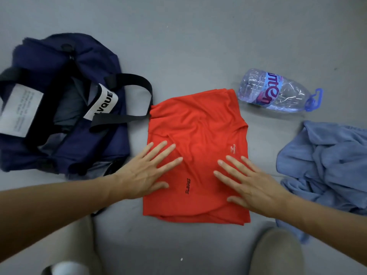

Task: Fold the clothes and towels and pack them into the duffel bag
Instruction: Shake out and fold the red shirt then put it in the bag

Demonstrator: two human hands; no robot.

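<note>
Red shirt (198,139) folded into rough rectangle, centre of frame, flat on grey floor (198,36). Left hand (145,175) pressed flat on shirt's lower-left edge, fingers straight and spread; grip released. Right hand (252,185) flat on shirt's lower-right part, fingers spread; grip released too. Navy duffel bag (95,147) at left of frame, unzipped, black strap reaching shirt's upper-left corner. Crumpled blue towel (327,165) at right edge. Clear water bottle (278,92) on its side, upper right, just beside shirt.
</note>
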